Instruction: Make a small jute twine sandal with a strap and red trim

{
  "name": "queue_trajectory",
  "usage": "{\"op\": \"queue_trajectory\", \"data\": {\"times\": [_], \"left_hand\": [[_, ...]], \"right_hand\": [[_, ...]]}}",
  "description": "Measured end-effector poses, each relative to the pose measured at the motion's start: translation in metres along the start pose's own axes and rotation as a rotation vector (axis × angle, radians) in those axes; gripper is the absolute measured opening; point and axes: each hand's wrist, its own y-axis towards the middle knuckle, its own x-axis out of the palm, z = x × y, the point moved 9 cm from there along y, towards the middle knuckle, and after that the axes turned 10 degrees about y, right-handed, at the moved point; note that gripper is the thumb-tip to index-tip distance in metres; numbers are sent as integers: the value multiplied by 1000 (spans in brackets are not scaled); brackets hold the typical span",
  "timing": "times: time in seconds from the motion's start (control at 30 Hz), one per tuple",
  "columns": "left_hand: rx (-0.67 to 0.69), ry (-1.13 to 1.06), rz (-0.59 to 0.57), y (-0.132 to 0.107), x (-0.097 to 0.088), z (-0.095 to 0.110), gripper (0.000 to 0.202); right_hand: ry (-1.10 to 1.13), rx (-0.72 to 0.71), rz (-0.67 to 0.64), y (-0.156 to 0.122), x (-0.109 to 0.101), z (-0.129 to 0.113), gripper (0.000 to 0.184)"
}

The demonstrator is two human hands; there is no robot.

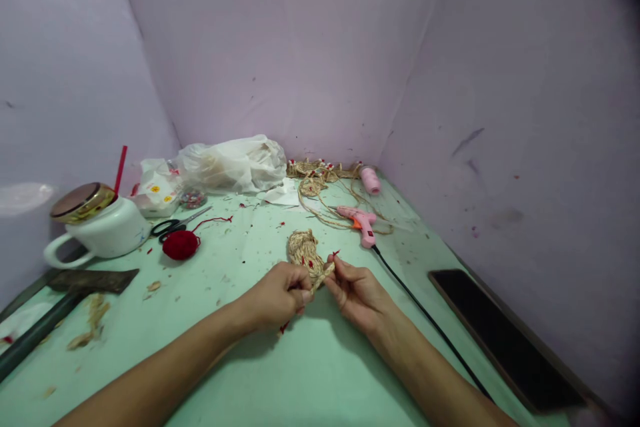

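Observation:
A small woven jute-rope piece [303,250] with bits of red thread in it lies on the pale green table [310,367], its near end lifted between my hands. My left hand [280,295] is closed in a pinch on that near end. My right hand [356,290] is closed too, pinching the same end and a short red thread tip beside it. Both forearms reach in from the bottom edge. A ball of red yarn [181,244] lies to the left, its strand trailing right.
A pink glue gun [361,221] with a black cord lies right of the piece. Black scissors [176,225], a white mug with a gold lid [97,223], plastic bags [233,163], loose jute cord [320,180], a pink spool [371,180], a dark phone [505,337] and a hammer [60,307] ring the work spot.

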Motion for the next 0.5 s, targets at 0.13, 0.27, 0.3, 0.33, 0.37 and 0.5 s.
{"op": "queue_trajectory", "data": {"times": [0.13, 0.27, 0.3, 0.33, 0.37, 0.5], "left_hand": [[34, -19, 29, -3, -12, 10, 18], [101, 75, 505, -19, -76, 22, 29], [73, 82, 624, -25, -92, 19, 29], [19, 53, 682, -29, -101, 13, 31], [-48, -9, 674, -29, -105, 4, 35], [-305, -330, 174, -14, -62, -24, 54]], "right_hand": [[33, -5, 20, -2, -1, -8, 16], [33, -181, 24, -5, 1, -34, 21], [30, -217, 23, -6, 2, -39, 22], [21, -246, 18, -7, 3, -42, 22], [2, -273, 11, -8, 4, -45, 21], [-150, -402, -29, -13, 11, -54, 18]]}}
